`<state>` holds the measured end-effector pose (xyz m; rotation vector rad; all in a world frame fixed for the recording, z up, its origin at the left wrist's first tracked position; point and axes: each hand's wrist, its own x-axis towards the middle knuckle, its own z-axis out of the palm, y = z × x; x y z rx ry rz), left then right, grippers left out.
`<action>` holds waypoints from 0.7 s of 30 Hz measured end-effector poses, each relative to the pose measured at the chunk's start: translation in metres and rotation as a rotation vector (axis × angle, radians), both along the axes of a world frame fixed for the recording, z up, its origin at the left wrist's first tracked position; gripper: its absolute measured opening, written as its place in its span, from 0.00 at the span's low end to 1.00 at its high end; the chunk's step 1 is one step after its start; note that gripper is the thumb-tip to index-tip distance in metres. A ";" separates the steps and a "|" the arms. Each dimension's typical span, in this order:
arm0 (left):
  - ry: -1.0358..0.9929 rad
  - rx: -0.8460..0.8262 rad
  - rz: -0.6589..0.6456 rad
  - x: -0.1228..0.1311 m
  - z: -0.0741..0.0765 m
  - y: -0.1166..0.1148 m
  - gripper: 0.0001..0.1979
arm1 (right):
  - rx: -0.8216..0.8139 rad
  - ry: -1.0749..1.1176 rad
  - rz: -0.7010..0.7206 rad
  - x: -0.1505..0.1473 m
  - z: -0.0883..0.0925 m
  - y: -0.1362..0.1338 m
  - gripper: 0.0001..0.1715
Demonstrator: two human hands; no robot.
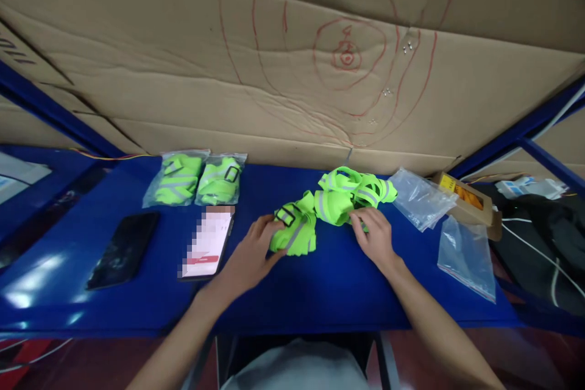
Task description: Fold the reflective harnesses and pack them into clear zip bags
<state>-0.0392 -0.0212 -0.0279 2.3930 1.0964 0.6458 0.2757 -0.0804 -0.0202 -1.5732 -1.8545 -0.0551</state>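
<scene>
The left hand [254, 248] pinches a green bundle [300, 233]; the right hand [375, 236] touches loose straps [339, 204], its grip unclear.

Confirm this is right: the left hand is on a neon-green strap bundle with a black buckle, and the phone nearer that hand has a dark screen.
Wrong about the phone: in the head view, the one nearer the left hand is lit. That hand is on the buckled strap bundle, as stated.
</scene>
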 end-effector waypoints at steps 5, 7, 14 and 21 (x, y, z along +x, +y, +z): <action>-0.061 0.002 0.040 -0.012 -0.020 -0.062 0.20 | 0.115 -0.266 0.214 -0.015 0.045 0.010 0.17; -0.106 -0.033 0.048 -0.015 -0.028 -0.077 0.19 | 0.054 -0.259 0.179 -0.007 0.065 0.036 0.19; -0.139 -0.114 0.024 -0.021 -0.033 -0.080 0.20 | -0.366 -0.065 -0.025 0.001 0.033 0.153 0.23; -0.176 -0.209 -0.051 -0.025 -0.034 -0.078 0.21 | -0.350 -0.135 -0.101 -0.025 0.001 0.173 0.16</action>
